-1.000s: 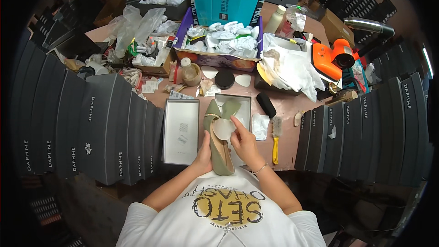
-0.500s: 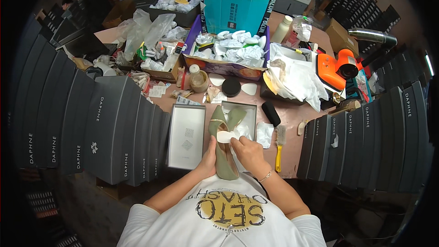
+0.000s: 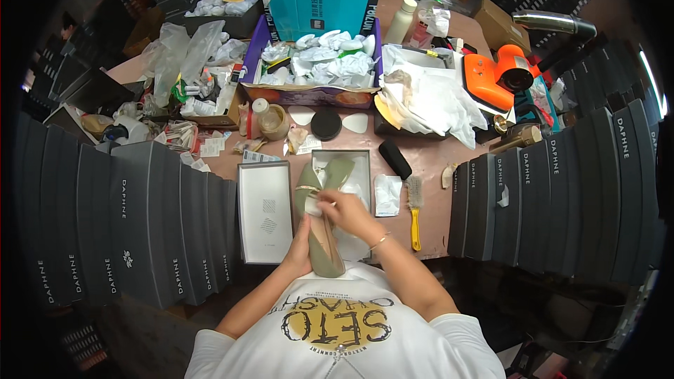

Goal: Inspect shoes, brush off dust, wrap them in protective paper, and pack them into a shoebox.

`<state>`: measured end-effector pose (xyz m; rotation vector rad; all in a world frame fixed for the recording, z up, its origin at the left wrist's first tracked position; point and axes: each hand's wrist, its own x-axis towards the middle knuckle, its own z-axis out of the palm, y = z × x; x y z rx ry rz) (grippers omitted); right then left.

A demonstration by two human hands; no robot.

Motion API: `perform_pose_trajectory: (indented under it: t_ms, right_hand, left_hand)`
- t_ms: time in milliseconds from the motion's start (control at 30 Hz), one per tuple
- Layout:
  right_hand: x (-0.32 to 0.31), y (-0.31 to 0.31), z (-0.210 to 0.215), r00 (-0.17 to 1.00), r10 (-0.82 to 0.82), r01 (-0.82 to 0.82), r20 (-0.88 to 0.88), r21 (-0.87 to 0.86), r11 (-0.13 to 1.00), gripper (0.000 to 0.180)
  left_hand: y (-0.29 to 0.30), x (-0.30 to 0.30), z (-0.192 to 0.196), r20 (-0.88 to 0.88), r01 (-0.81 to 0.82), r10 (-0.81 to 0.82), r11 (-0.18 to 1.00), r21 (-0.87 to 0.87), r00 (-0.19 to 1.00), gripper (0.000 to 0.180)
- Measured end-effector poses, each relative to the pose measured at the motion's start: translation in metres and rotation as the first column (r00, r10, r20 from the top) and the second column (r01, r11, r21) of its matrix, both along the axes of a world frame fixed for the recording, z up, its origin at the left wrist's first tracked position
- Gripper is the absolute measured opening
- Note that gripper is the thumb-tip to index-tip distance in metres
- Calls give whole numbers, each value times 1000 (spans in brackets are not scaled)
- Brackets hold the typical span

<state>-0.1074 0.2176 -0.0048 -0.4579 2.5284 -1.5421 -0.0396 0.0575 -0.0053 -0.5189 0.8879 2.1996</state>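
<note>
A sage-green flat shoe (image 3: pixel 326 256) is tilted in front of me, its toe pointing away. My left hand (image 3: pixel 300 247) is closed round its left side. At the shoe's opening, the bent fingers of my right hand (image 3: pixel 347 213) pinch a white oval pad (image 3: pixel 312 205), which is partly inside the toe part. A second green shoe (image 3: pixel 341 172) lies behind in the open grey shoebox (image 3: pixel 360 159) with white paper. Left of it is the box lid (image 3: pixel 265 238), its white inside facing up.
Dark shoeboxes (image 3: pixel 168 217) stand in rows at left and more (image 3: pixel 554 196) at right. A yellow-handled brush (image 3: pixel 415 228), a black pad (image 3: pixel 394 160) and a white packet (image 3: pixel 387 195) lie right of the box. Behind are a paper-filled carton (image 3: pixel 309 95) and an orange tool (image 3: pixel 491 84).
The white pad has gone from over the shoe's opening to partly inside its toe, moved by my right hand. My left hand keeps its hold. The whole view has shifted.
</note>
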Motion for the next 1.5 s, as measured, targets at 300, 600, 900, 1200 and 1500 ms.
perform_pose_trajectory:
  t_ms: [300, 600, 900, 1200, 1500]
  right_hand:
    - [18, 62, -26, 980, 175, -54, -92, 726, 686, 52]
    - [11, -9, 65, 949, 117, -72, -292, 162, 984, 34]
    - [11, -16, 47, 992, 104, -91, -65, 170, 981, 27]
    - [-26, 5, 26, 943, 144, -81, 301, -210, 974, 65]
    - [-66, 7, -70, 781, 529, -115, -332, 756, 644, 20]
  left_hand:
    - [-30, -38, 3, 44, -52, 53, 998, -24, 998, 45]
    - [0, -33, 44, 71, -213, 201, 946, 243, 977, 66]
    - [12, 5, 25, -10, -222, 222, 972, -74, 975, 43]
    - [-32, -4, -6, -68, -46, 48, 998, 32, 997, 48]
    - [-11, -9, 7, -466, 141, -600, 698, -702, 650, 29]
